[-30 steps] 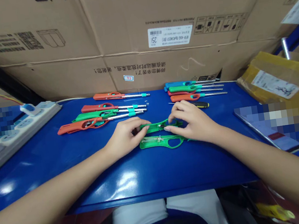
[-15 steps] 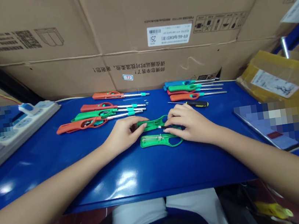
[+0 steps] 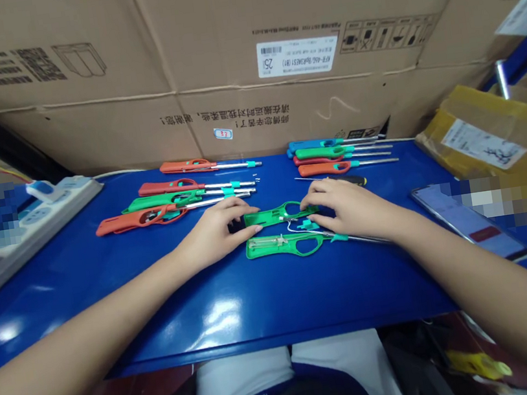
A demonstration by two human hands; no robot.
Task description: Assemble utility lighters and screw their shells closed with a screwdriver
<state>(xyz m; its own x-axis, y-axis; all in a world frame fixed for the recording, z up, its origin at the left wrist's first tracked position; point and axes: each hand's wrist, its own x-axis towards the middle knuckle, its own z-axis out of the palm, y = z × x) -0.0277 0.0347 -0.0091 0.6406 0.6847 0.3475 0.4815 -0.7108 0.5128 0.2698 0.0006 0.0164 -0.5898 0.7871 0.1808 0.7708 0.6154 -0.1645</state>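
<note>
Left hand (image 3: pixel 216 230): fingers curled, pinching the left end of the upper green shell (image 3: pixel 276 214).
Right hand (image 3: pixel 350 207): fingertips closed on the right end of the same shell, thumb down beside a small teal piece (image 3: pixel 307 224).
Upper green shell: lies flat on the blue table (image 3: pixel 278 300), mid-table, between the two hands.
Lower green shell (image 3: pixel 280 245): just in front of the upper one, open side up, held by neither hand.
Metal tube (image 3: pixel 364 237): runs right from the lower shell, under the right wrist.
Left group of lighters (image 3: pixel 170 197): red and green, behind the left hand.
Right group of lighters (image 3: pixel 330 154): blue, green, red, behind the right hand.
Screwdriver (image 3: pixel 353 179): just behind the right hand's knuckles.
Power strip (image 3: pixel 31 220): far left.
Phone (image 3: pixel 467 221): right of the right forearm.
Cardboard box (image 3: pixel 244 63): wall behind the table.
</note>
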